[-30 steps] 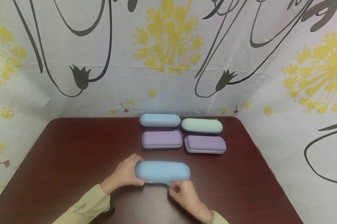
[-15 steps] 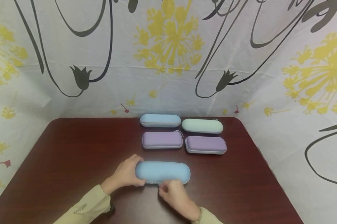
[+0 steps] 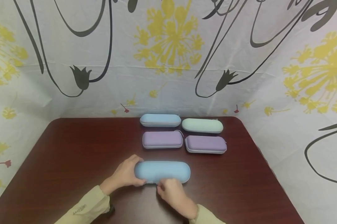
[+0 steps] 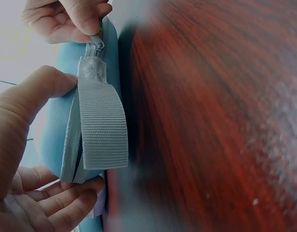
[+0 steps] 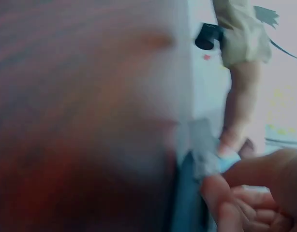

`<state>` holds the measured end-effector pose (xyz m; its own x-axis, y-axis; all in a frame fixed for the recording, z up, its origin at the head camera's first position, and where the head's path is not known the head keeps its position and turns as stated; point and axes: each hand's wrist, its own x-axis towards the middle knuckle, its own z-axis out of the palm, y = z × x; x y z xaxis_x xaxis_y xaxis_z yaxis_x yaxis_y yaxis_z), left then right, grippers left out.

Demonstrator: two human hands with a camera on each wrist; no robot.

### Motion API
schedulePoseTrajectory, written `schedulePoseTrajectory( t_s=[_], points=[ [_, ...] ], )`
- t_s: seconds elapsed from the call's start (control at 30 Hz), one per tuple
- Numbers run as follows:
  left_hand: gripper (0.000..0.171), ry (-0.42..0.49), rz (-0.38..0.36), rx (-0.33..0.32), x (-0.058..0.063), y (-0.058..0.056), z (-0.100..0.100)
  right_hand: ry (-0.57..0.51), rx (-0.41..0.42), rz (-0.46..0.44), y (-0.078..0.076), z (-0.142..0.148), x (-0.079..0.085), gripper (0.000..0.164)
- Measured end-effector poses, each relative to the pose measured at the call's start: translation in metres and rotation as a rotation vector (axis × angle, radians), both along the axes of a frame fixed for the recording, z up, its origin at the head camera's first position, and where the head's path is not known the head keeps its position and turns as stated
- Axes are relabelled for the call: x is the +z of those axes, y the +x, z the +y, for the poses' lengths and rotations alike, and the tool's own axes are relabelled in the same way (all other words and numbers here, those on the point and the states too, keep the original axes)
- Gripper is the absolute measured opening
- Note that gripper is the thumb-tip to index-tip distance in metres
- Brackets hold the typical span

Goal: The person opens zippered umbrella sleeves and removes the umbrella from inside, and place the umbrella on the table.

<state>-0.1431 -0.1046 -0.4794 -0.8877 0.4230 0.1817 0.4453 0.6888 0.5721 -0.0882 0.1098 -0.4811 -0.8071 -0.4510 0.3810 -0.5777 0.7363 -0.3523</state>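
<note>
A light blue zippered hard case (image 3: 171, 168) lies lengthwise on the table in front of me, lid up. My left hand (image 3: 125, 172) grips its left end, thumb at the front and fingers behind. At the case's front edge, the right hand (image 3: 172, 192) is curled in close. The left wrist view shows its thumb and finger pinching the zipper pull (image 4: 96, 42). A grey ribbed strap (image 4: 102, 123) hangs over the case's side there, and a narrow gap shows between the zipper edges near the left hand. Blur covers much of the right wrist view.
Behind the case stand a blue case (image 3: 160, 120), a pale green case (image 3: 202, 125), a purple case (image 3: 162, 139) and another purple case (image 3: 206, 144). They rest on a dark red wooden table (image 3: 81, 146). A patterned cloth (image 3: 115, 56) hangs around the table's back and sides.
My right hand has slid left along the case's front edge, mostly in the first half second. The left hand keeps its grip, and the case stays nearly in place.
</note>
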Motion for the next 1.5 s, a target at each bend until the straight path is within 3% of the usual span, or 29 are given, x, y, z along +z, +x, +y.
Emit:
schedulePoseTrajectory(
  t_s=[0.13,0.3,0.37,0.5,0.67,0.83,1.17,1.33,1.5],
  points=[
    [0.065,0.018,0.017,-0.034,0.000,-0.001,-0.002,-0.094,0.075,-0.124,-0.008,0.019,0.014,0.007],
    [0.064,0.046,0.029,-0.099,0.000,-0.003,-0.006,-0.218,0.029,0.047,-0.027,0.058,0.021,0.023],
    [0.064,0.060,0.030,-0.128,0.000,-0.004,-0.009,-0.209,-0.002,0.044,-0.035,0.074,0.021,0.033],
    [0.063,0.091,0.016,-0.188,-0.001,-0.008,-0.014,-0.162,0.044,-0.149,-0.045,0.099,0.015,0.050],
    [0.062,0.166,-0.075,-0.244,-0.005,-0.016,-0.021,-0.215,0.128,-0.366,-0.048,0.110,0.009,0.052],
    [0.065,0.227,-0.205,-0.266,-0.006,-0.028,-0.027,-0.293,0.162,-0.453,-0.041,0.110,0.009,0.052],
    [0.055,0.210,-0.374,-0.321,0.007,-0.061,-0.026,-0.324,0.229,-0.387,-0.012,0.105,0.004,0.046],
    [0.046,0.183,-0.396,-0.345,0.014,-0.075,-0.020,-0.357,0.270,-0.419,0.003,0.094,0.004,0.039],
    [0.044,0.128,-0.355,-0.382,0.019,-0.083,-0.008,-0.394,0.284,-0.473,0.017,0.078,0.006,0.036]
  ],
)
